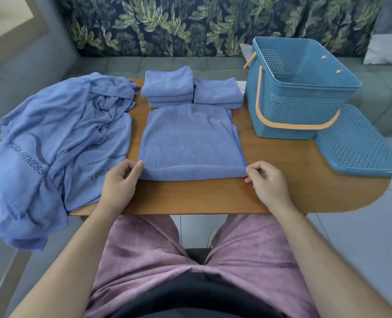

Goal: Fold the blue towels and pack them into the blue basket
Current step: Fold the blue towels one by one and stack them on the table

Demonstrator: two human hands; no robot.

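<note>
- Half-folded towel (191,141) flat at mid-table (190,196), folded edge nearest.
- Left hand (119,180) pinching the near-left corner, right hand (267,182) pinching the near-right, fingers curled.
- Best to lift both corners level and carry them to the far edge, sides kept square.
- Smooth flat to match the stacks (167,88) just beyond.
- Basket (300,88) far right, seemingly empty; heap (59,138) at left, unfolded.

Near corners of folded towel (191,143) hidden in pinch of left hand (119,182), right hand (268,184). Second print on towel pile (59,143) half behind left hand. Basket (300,106) floor behind near wall.
</note>
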